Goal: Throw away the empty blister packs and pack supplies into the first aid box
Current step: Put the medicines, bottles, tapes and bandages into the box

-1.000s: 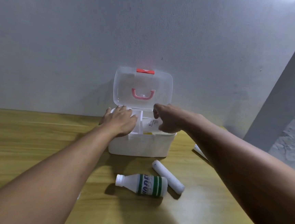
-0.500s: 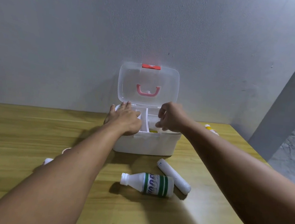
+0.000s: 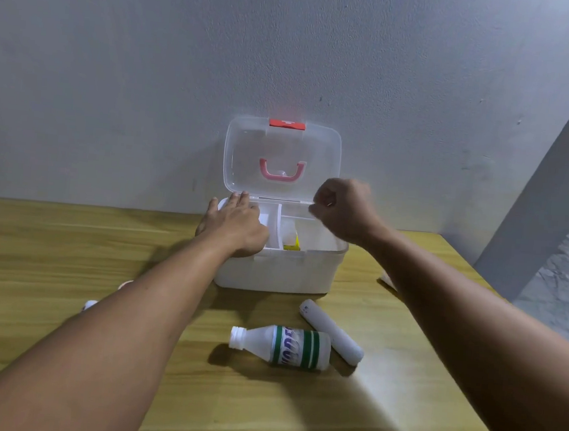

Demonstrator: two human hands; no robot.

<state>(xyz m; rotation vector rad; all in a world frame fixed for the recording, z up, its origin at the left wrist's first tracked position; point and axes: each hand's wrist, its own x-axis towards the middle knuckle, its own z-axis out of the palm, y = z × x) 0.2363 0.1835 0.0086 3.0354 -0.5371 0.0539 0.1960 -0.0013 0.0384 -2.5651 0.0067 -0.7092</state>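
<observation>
A white plastic first aid box (image 3: 278,271) stands open at the far edge of a light wooden table (image 3: 66,251), its clear hinged lid (image 3: 282,146) tipped up against a grey plaster wall (image 3: 151,66). The lid carries a pink carrying handle (image 3: 281,172) and a red latch (image 3: 287,124) at its top edge. Inside the box, a white divider (image 3: 277,225) splits the tray into compartments, and a small yellow item (image 3: 292,245) lies in the compartment just right of the divider; what it is cannot be told.

The person's left hand (image 3: 234,226) lies flat and open over the box's left side, palm down, fingers stretched toward the lid's lower corner, gripping nothing. The right hand (image 3: 345,210) hovers above the box's right compartment, curled into a loose fist; motion blur hides whether anything is pinched in it.

On the table in front of the box, a clear plastic bottle with a green-and-white label (image 3: 282,345) lies on its side, white cap pointing left. A white cylindrical roll (image 3: 331,331) rests just beside it, angled, touching the bottle's base end. Two small pale objects (image 3: 91,304) peek out near the left forearm, mostly hidden. Another pale item (image 3: 387,279) shows partly behind the right forearm, beside the box.
</observation>
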